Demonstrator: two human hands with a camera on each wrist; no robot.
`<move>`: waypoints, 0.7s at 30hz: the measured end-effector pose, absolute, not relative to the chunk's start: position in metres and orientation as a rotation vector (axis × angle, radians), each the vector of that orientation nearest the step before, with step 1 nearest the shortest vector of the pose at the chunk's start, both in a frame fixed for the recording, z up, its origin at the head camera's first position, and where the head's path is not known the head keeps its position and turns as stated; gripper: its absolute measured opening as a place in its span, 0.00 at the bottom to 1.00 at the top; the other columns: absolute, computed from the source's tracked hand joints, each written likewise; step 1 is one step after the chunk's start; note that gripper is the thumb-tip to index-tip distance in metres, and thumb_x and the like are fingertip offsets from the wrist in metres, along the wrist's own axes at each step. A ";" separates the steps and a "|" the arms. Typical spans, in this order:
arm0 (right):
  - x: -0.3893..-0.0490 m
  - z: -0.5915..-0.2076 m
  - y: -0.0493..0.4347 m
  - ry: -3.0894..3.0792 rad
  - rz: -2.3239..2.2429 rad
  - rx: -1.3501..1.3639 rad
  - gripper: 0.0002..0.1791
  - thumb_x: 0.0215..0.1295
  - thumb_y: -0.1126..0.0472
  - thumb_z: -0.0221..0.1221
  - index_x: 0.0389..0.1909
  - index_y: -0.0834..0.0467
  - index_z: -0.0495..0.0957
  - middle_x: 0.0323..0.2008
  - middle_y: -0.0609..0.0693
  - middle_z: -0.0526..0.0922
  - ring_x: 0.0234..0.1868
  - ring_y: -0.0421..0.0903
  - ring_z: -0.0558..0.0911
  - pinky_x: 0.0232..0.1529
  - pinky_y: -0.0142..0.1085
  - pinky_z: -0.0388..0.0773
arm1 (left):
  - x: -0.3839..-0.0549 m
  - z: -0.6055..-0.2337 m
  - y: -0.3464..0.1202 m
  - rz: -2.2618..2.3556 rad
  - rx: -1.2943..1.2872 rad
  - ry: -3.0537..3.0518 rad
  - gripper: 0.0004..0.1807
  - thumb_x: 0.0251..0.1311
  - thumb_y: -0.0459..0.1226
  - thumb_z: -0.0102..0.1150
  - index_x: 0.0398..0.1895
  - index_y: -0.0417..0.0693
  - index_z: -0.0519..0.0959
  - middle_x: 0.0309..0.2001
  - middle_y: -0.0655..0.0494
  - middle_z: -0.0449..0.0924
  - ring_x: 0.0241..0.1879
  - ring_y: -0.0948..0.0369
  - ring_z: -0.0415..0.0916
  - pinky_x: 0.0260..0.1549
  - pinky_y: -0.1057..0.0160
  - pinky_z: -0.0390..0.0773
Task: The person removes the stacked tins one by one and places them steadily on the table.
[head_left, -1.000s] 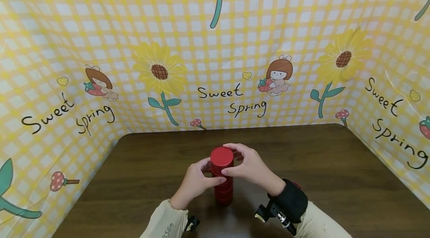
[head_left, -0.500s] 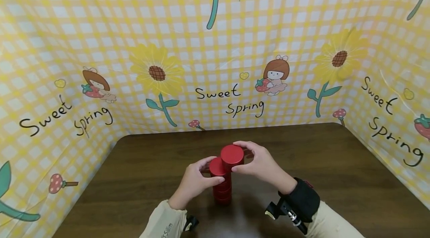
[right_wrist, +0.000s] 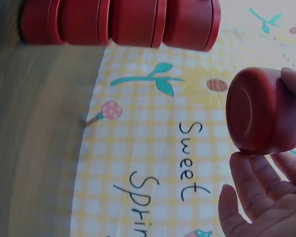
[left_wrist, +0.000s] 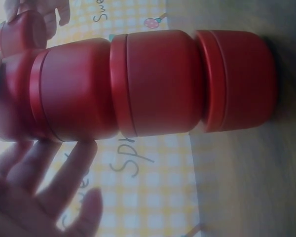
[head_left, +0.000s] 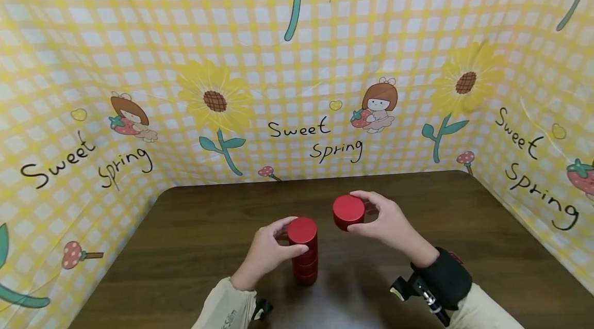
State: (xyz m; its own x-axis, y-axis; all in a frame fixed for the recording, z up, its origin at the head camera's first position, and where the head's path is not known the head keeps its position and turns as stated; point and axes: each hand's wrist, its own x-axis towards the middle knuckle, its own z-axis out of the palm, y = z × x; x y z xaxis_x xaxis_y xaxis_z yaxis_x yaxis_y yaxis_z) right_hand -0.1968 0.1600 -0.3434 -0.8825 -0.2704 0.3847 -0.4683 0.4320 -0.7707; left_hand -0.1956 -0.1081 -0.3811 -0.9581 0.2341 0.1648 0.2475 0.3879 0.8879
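A straight stack of several round red lidded tins (head_left: 304, 264) stands upright on the table. My left hand (head_left: 271, 254) holds its top tin (head_left: 302, 231) from the left, thumb in front and fingers behind. In the left wrist view the tins (left_wrist: 160, 84) show narrow lid bands. To the right of the stack, apart from it, my right hand (head_left: 390, 220) grips a single red tin (head_left: 348, 209) by its sides, flat top up. The right wrist view shows the smooth base of this raised tin (right_wrist: 259, 111) with nothing under it.
A dark brown wooden table (head_left: 223, 215) spreads around the stack. Yellow checked cloth (head_left: 297, 76) with flower prints hangs behind it and along both sides. A black strap with a small device (head_left: 438, 282) sits on my right wrist.
My right hand has lifted the top tin off the stack and carried it to the right. The left hand stays on the stack, now around its new top tin.
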 end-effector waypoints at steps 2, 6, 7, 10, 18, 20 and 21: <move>-0.196 -0.343 0.164 -2.480 1.422 0.639 0.31 0.48 0.64 0.72 0.55 0.66 0.75 0.44 0.56 0.81 0.42 0.50 0.78 0.43 0.48 0.76 | -0.195 -0.381 -0.108 -1.662 -0.451 -2.612 0.34 0.45 0.39 0.76 0.58 0.40 0.76 0.48 0.47 0.82 0.46 0.51 0.79 0.39 0.57 0.79; -0.196 -0.344 0.171 -2.488 1.414 0.609 0.31 0.48 0.64 0.72 0.55 0.66 0.74 0.45 0.58 0.80 0.41 0.51 0.79 0.41 0.49 0.77 | -0.196 -0.381 -0.109 -1.652 -0.457 -2.617 0.34 0.45 0.39 0.76 0.58 0.40 0.76 0.49 0.46 0.81 0.46 0.51 0.79 0.39 0.57 0.79; -0.196 -0.345 0.172 -2.490 1.413 0.601 0.31 0.48 0.64 0.72 0.55 0.66 0.74 0.46 0.58 0.80 0.40 0.50 0.79 0.41 0.49 0.77 | -0.196 -0.380 -0.109 -1.649 -0.460 -2.616 0.34 0.45 0.39 0.76 0.58 0.40 0.76 0.49 0.46 0.81 0.45 0.51 0.79 0.40 0.57 0.79; -0.197 -0.348 0.177 -2.501 1.412 0.589 0.31 0.48 0.64 0.72 0.55 0.66 0.74 0.46 0.59 0.80 0.40 0.50 0.79 0.39 0.46 0.77 | -0.196 -0.379 -0.109 -1.642 -0.463 -2.616 0.34 0.45 0.38 0.76 0.58 0.40 0.76 0.49 0.46 0.81 0.45 0.52 0.79 0.40 0.57 0.79; -0.197 -0.361 0.191 -2.512 1.443 0.618 0.33 0.48 0.65 0.72 0.56 0.69 0.73 0.45 0.59 0.80 0.39 0.48 0.79 0.38 0.41 0.78 | -0.197 -0.380 -0.109 -1.595 -0.486 -2.638 0.34 0.46 0.39 0.75 0.58 0.40 0.76 0.50 0.46 0.81 0.45 0.52 0.79 0.41 0.56 0.79; -0.197 -0.365 0.194 -2.520 1.466 0.608 0.33 0.48 0.65 0.72 0.56 0.69 0.73 0.45 0.59 0.80 0.39 0.48 0.79 0.37 0.39 0.78 | -0.197 -0.380 -0.109 -1.593 -0.485 -2.638 0.34 0.46 0.39 0.75 0.58 0.40 0.76 0.50 0.46 0.81 0.45 0.52 0.79 0.42 0.56 0.79; -0.196 -0.366 0.195 -2.525 1.474 0.602 0.32 0.49 0.65 0.72 0.56 0.69 0.73 0.45 0.59 0.80 0.39 0.48 0.79 0.37 0.37 0.78 | -0.196 -0.380 -0.109 -1.593 -0.484 -2.637 0.34 0.46 0.39 0.75 0.58 0.40 0.76 0.50 0.46 0.81 0.45 0.52 0.79 0.42 0.55 0.79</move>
State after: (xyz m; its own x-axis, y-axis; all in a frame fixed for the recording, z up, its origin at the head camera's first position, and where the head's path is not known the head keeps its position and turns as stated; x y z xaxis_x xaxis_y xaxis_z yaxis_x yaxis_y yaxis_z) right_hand -0.1965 0.1949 -0.3662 -0.9070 -0.2622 0.3296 -0.4160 0.4347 -0.7987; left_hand -0.1965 -0.1092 -0.3805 -0.9515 0.2511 0.1777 0.2741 0.4301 0.8602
